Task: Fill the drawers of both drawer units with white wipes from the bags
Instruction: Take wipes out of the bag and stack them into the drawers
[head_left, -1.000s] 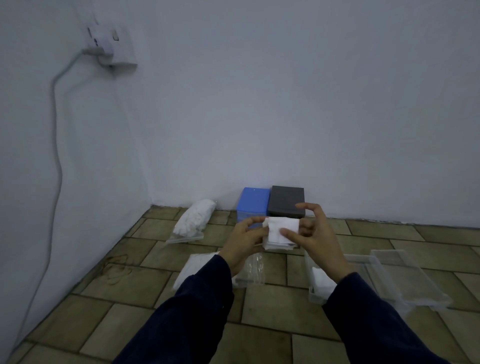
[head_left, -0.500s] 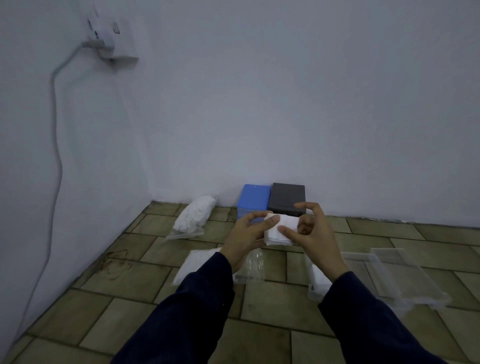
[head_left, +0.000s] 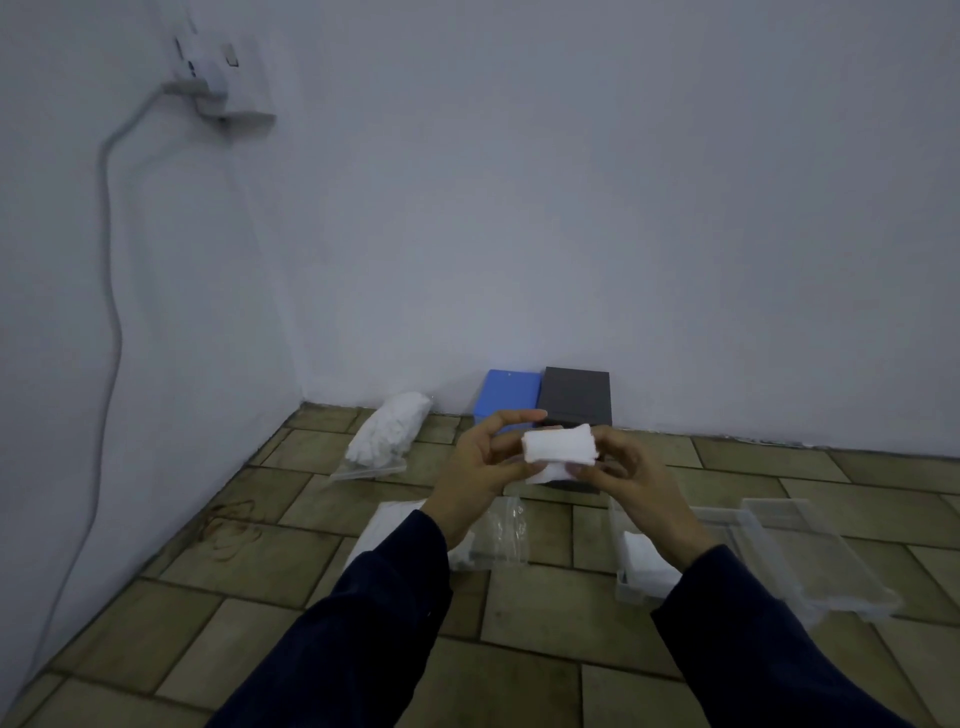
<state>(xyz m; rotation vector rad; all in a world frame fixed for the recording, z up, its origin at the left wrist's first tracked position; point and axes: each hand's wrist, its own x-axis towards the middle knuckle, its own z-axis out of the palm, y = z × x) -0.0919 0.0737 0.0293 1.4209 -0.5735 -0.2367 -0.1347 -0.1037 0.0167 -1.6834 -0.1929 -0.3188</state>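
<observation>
Both forearms reach forward, hands raised mid-scene. The left hand (head_left: 480, 470) and right hand (head_left: 631, 475) pinch a folded white wipe (head_left: 558, 448) from either side, in front of the blue (head_left: 506, 397) and dark drawer units (head_left: 575, 397); finger placement behind it seems unclear.

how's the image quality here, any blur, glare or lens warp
Head view: dim, flat, bluish light with no glare; the wide lens bows the floor tiles toward the edges; the wipes held by the left hand and right hand look soft, with little texture visible.
</observation>
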